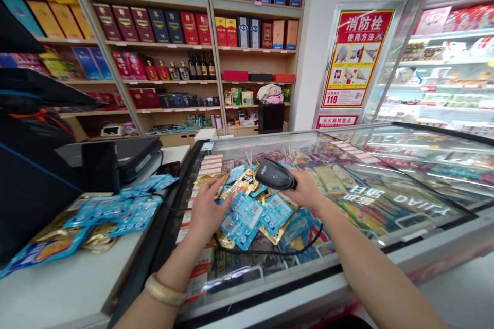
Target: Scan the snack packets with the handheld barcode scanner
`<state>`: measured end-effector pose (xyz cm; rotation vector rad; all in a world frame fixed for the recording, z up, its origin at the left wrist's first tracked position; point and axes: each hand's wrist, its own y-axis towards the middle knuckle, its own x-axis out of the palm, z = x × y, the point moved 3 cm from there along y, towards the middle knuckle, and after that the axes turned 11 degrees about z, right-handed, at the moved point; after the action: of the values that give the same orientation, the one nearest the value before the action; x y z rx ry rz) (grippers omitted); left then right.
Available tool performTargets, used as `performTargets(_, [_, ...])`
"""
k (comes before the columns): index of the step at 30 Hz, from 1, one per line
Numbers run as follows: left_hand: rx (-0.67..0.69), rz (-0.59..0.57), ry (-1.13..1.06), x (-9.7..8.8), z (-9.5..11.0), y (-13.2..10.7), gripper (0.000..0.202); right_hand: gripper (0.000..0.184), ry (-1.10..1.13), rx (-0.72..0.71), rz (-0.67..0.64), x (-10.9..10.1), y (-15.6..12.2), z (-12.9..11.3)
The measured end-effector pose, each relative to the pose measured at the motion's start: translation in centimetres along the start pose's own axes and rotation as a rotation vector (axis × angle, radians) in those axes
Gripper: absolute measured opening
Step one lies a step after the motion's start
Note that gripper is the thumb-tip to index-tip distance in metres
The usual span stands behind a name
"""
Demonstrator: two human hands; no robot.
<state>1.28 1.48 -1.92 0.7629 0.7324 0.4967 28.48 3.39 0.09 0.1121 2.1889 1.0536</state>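
A black handheld barcode scanner (275, 174) is in my right hand (303, 188), whose fingers wrap round its handle. The scanner's head is over a pile of blue packets (243, 216) and gold packets (247, 184) on the glass lid of a freezer. At the left side of this pile is my left hand (208, 206), its thumb and fingers apart, reaching over a gold packet; its fingertips are partly hidden among the packets. A black cable (270, 253) loops in front of the pile.
On the white counter (77, 282) at the left lie more blue packets (116, 211) and a larger blue-gold bag (50, 241). Behind them stands a black device (101, 167). The freezer's glass top (347, 185) stretches right. Shelves of boxed bottles (154, 23) line the back wall.
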Motion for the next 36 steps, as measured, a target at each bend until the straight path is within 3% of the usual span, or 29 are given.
performTargets(3, [0.003, 0.054, 0.118, -1.1, -1.4, 1.0, 0.037, 0.022, 0.02, 0.009, 0.0, 0.1, 0.0, 0.3])
performTargets(6, [-0.075, 0.021, 0.334, -2.7, -3.9, 3.0, 0.043, 0.024, 0.01, 0.022, 0.006, 0.2, 0.0, 0.6])
performTargets(10, [-0.162, -0.156, 0.682, -4.8, -7.4, 5.8, 0.056, 0.026, -0.027, 0.029, 0.01, 0.3, -0.1, 0.7])
performTargets(14, [-0.209, -0.428, 0.898, -5.8, -9.8, 7.1, 0.053, 0.023, -0.022, 0.016, 0.001, 0.4, -0.1, 0.7])
performTargets(17, [-0.234, -0.494, 0.939, -6.2, -10.4, 7.3, 0.048, 0.02, -0.009, 0.002, 0.005, 0.6, -0.1, 0.8])
performTargets(23, [-0.111, -0.431, 0.946, -6.8, -9.5, 6.9, 0.043, 0.026, 0.005, 0.017, -0.003, 0.6, -0.1, 0.9])
performTargets(26, [-0.04, -0.258, 0.882, -7.2, -8.6, 6.8, 0.038, 0.027, -0.005, 0.023, -0.008, 0.6, -0.1, 0.7])
performTargets(30, [-0.052, 0.036, 0.531, -7.2, -6.5, 6.7, 0.033, 0.03, -0.015, 0.022, 0.001, 0.4, 0.0, 0.5])
performTargets(32, [-0.13, 0.119, 0.276, -6.4, -5.3, 6.4, 0.032, 0.031, -0.019, 0.024, 0.009, 0.4, 0.0, 0.5])
performTargets(36, [-0.396, 0.149, -0.215, -3.7, -3.6, 4.6, 0.033, 0.029, -0.003, 0.026, 0.018, 0.3, 0.0, 0.5])
